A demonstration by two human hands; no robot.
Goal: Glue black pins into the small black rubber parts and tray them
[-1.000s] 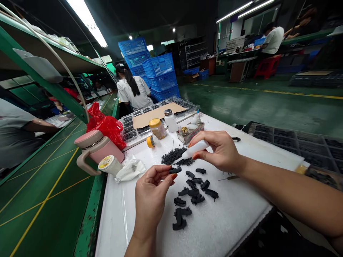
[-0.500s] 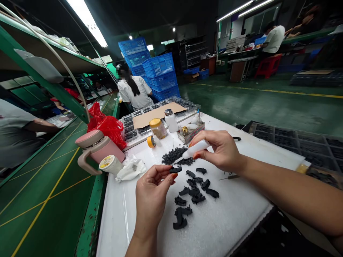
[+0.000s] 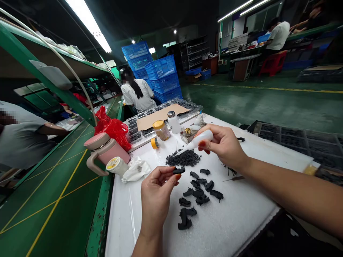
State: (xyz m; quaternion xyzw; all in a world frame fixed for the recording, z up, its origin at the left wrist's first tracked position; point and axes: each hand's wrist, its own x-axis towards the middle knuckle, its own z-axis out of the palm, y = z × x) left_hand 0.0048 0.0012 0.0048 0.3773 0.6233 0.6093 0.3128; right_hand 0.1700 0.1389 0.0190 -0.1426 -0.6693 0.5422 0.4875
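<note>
A small black curved part (image 3: 179, 170) is pinched between the thumb and fingers of my left hand (image 3: 158, 191). My right hand (image 3: 223, 144) is closed around a white squeeze bottle (image 3: 201, 139), whose thin nozzle points down and left, above a pile of small black rings (image 3: 187, 158). The nozzle tip is apart from the held part. Several more black curved parts (image 3: 198, 192) lie scattered on the white work surface (image 3: 227, 221) to the right of my left hand.
A pink mug (image 3: 107, 150), a white tub (image 3: 117, 166), crumpled tissue (image 3: 137, 170) and a red bag (image 3: 114, 130) stand left. Behind are orange tape (image 3: 154, 143), a yellow-lidded jar (image 3: 161, 130) and a compartment tray (image 3: 132, 125). A person (image 3: 138, 92) sits beyond.
My right hand has drawn the bottle slightly up and away from the part in my left hand. The whole view has shifted a little, moving the scene to the right.
</note>
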